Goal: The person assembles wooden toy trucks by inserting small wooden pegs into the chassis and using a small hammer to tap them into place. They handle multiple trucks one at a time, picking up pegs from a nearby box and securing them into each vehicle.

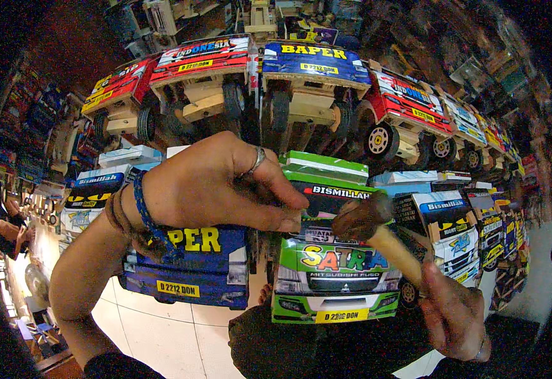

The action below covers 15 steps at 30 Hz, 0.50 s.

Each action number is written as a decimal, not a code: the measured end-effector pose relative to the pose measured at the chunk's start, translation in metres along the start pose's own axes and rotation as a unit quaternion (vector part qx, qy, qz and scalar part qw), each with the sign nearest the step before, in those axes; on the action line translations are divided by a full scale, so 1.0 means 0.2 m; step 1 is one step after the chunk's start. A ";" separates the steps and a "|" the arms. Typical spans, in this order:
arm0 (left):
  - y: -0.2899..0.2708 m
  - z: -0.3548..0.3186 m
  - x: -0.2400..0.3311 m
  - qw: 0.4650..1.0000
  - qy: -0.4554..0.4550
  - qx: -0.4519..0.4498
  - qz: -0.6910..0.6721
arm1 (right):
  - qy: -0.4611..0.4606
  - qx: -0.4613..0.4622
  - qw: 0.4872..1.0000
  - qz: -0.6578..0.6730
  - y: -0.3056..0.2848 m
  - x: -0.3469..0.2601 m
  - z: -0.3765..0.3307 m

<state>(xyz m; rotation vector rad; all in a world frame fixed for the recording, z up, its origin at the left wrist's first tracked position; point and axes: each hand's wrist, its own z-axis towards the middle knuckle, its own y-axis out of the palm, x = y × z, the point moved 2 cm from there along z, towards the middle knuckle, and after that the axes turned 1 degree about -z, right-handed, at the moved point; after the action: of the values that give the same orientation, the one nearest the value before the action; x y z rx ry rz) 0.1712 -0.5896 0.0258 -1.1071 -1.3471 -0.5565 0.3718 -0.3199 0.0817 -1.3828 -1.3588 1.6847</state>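
A green toy truck (336, 284) with colourful front stickers and a yellow plate faces me in the middle, above my dark-clothed lap. My left hand (225, 183) reaches across from the left, with thumb and forefinger pinched together at the left side of its windscreen. Whatever sits between those fingertips is too small or hidden to make out. On the right, my right hand (456, 309) is closed around the light wooden handle of a hammer (399, 252). The dark hammer head, smeared by motion, hovers in front of the windscreen, just right of my left fingertips.
A blue toy truck (194, 271) stands left of the green one, partly behind my left wrist. White toy trucks (449, 227) flank both sides. Beyond runs a row of red and blue toy trucks (317, 63) with black wheels. White floor tiles (168, 328) show below.
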 end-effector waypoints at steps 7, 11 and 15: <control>0.00 0.00 0.00 1.000 0.014 -0.003 0.028 | -0.018 0.019 1.000 -0.003 0.00 0.03 0.03; 0.00 0.00 0.00 1.000 0.003 -0.007 0.020 | -0.021 -0.027 0.999 -0.002 0.01 0.04 0.04; 0.00 0.00 0.01 1.000 -0.003 -0.009 0.010 | -0.015 0.038 0.999 -0.005 0.00 0.04 0.04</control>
<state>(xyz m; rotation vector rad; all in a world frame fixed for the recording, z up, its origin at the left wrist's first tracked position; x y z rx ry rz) 0.1717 -0.5899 0.0277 -1.1359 -1.3359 -0.5513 0.3624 -0.3150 0.0775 -1.3110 -1.3017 1.7393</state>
